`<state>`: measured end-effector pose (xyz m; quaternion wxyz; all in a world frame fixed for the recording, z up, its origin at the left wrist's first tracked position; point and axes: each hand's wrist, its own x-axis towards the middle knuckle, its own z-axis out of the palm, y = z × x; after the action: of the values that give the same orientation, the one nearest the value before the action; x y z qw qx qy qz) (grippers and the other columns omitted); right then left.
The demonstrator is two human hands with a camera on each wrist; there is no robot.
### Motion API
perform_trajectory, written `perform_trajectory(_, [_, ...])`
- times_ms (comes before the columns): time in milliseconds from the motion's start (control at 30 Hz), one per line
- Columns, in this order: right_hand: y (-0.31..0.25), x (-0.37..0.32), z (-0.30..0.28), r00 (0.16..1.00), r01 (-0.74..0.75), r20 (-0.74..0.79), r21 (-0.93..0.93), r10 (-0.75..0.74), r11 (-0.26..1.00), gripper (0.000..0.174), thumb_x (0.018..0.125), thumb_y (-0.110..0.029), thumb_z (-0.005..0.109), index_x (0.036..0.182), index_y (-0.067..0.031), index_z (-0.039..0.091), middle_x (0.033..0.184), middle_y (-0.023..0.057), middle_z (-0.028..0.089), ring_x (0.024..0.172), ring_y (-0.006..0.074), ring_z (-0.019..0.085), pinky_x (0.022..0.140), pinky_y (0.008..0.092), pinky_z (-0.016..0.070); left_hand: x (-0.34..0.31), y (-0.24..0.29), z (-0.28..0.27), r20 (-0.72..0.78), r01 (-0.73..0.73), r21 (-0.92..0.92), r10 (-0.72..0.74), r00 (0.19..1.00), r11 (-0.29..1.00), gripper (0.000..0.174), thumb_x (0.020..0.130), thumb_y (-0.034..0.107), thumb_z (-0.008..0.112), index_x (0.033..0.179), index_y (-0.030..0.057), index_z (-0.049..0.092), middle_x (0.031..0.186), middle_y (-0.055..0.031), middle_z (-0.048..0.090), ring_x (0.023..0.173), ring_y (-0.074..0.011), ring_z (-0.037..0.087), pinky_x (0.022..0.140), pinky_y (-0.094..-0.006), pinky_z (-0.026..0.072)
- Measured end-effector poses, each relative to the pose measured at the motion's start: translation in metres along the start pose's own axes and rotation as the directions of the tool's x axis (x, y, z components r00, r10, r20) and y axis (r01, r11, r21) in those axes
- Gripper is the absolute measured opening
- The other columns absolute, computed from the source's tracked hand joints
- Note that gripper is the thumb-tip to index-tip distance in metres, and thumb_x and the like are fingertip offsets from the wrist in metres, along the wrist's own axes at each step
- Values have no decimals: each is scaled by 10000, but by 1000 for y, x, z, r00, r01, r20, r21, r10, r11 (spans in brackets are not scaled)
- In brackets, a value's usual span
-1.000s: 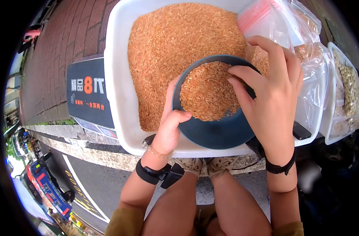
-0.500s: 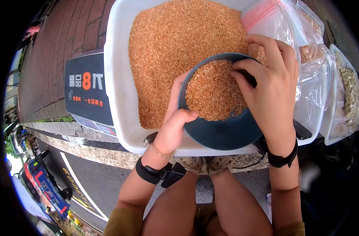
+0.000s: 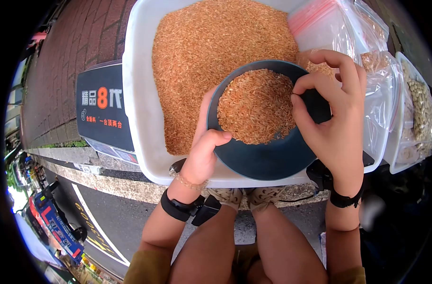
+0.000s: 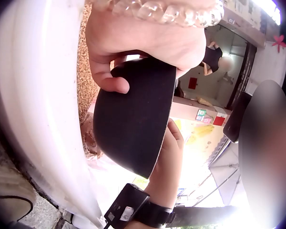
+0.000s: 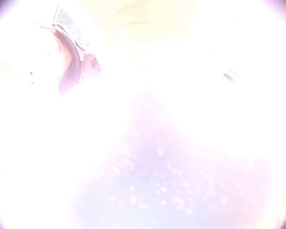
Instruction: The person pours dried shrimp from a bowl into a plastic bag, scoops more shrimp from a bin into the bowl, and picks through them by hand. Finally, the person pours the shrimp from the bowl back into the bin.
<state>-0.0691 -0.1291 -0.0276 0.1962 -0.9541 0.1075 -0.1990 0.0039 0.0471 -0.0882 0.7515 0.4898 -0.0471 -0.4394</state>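
A dark blue-grey bowl (image 3: 268, 163) holds reddish-brown rice (image 3: 256, 106), heaped toward its far left, with the near inside wall bare. My left hand (image 3: 204, 154) grips its left rim, thumb over the edge; the left wrist view shows fingers of that hand (image 4: 143, 40) curled against the dark underside of the bowl (image 4: 133, 117). Over the bowl's right side, my right hand (image 3: 339, 118) has thumb and index fingertips close together at the rice's edge; whether a grain is between them cannot be made out. The right wrist view is washed out.
Under the bowl, a white tub (image 3: 145, 137) holds a large rice pile (image 3: 216, 38). Clear plastic bags (image 3: 327, 31) lie at its right, beside another tray of pale beans (image 3: 422, 111). A dark printed box (image 3: 102, 109) stands left of the tub.
My right hand has moved right, from over the rice toward its right edge. The bowl shifted slightly right, then back left, with my left hand still gripping it.
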Motion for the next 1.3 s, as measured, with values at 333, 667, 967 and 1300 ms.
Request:
perform_trajectory(333, [8,-26,-35,941,-290,67,667,333,687,64,715,37,575,758,11,535,775,29,487,650,72,406,606,186,319,-3,-4,-6,-23,35,-133,-38,999,991,735,634,130,427,1319,27,180,1283,-128,345,1187,-228,337,999,-336,236])
perform_trajectory(667, [84,-91,-107,716,-698,112,95,689,710,35,774,-33,550,782,-4,532,682,-21,495,610,32,426,562,172,334,-7,-6,-12,-44,51,-265,-65,997,963,585,681,80,392,1255,11,302,1224,-115,413,1127,-219,401,960,-340,304])
perform_trajectory(967, [113,-116,-98,655,-742,134,-74,744,667,64,790,-50,532,782,6,503,674,-7,477,641,72,432,609,209,359,-7,-13,-24,-5,55,-357,-60,998,933,448,715,98,399,1153,7,415,1131,-102,490,1029,-203,477,895,-325,368])
perform_trajectory(1300, [126,-117,-79,690,-697,64,-212,721,685,81,772,-46,531,806,27,523,664,68,542,627,124,523,588,245,408,-5,-13,-25,40,16,-405,0,999,914,429,721,105,395,1130,-16,439,1115,-110,508,996,-198,501,866,-317,390])
